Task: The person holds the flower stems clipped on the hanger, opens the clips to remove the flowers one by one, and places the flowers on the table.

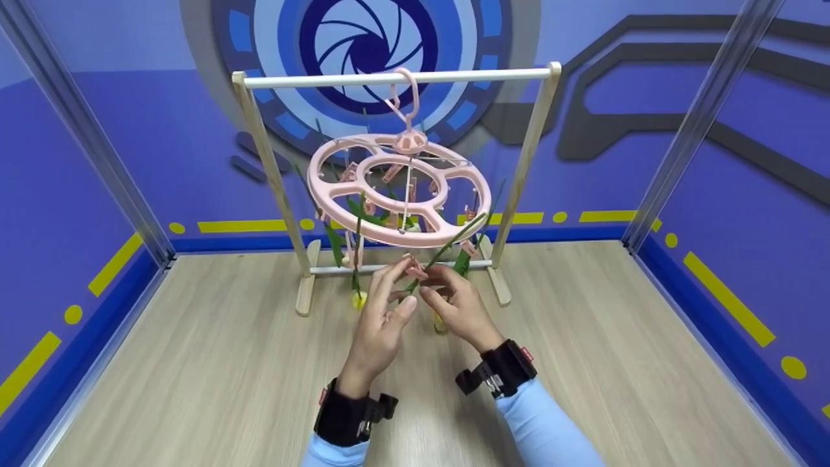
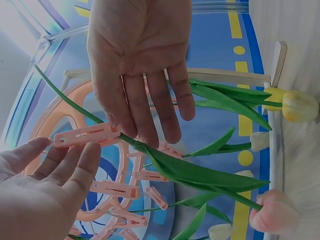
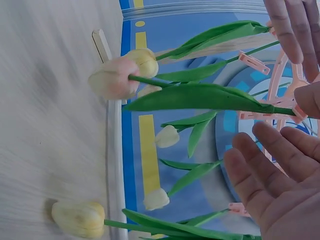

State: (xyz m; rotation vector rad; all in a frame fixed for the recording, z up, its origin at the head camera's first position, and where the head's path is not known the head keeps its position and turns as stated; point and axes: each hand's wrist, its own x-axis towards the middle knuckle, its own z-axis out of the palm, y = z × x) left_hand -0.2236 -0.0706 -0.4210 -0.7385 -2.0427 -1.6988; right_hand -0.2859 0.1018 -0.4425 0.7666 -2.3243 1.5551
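Observation:
A pink clothespin (image 1: 415, 268) hangs under the front rim of a round pink hanger (image 1: 399, 224). My left hand (image 1: 378, 327) pinches its outer end with thumb and fingertips. The clothespin (image 2: 87, 136) crosses the stem of a pink tulip (image 2: 275, 212) at its other end. My right hand (image 1: 463, 308) pinches that stem just below the clothespin, its other fingers spread. The tulip (image 3: 114, 77) points head down in the right wrist view, its long green leaf (image 3: 195, 97) below the fingers.
The hanger hooks onto a white rod (image 1: 311, 80) of a wooden stand. More clothespins (image 2: 116, 189) dangle from it, several with upside-down tulips, including a yellow tulip (image 3: 77, 219) at one side and a white tulip (image 3: 157, 199). A wooden tabletop (image 1: 233, 363) lies below, with patterned blue walls around.

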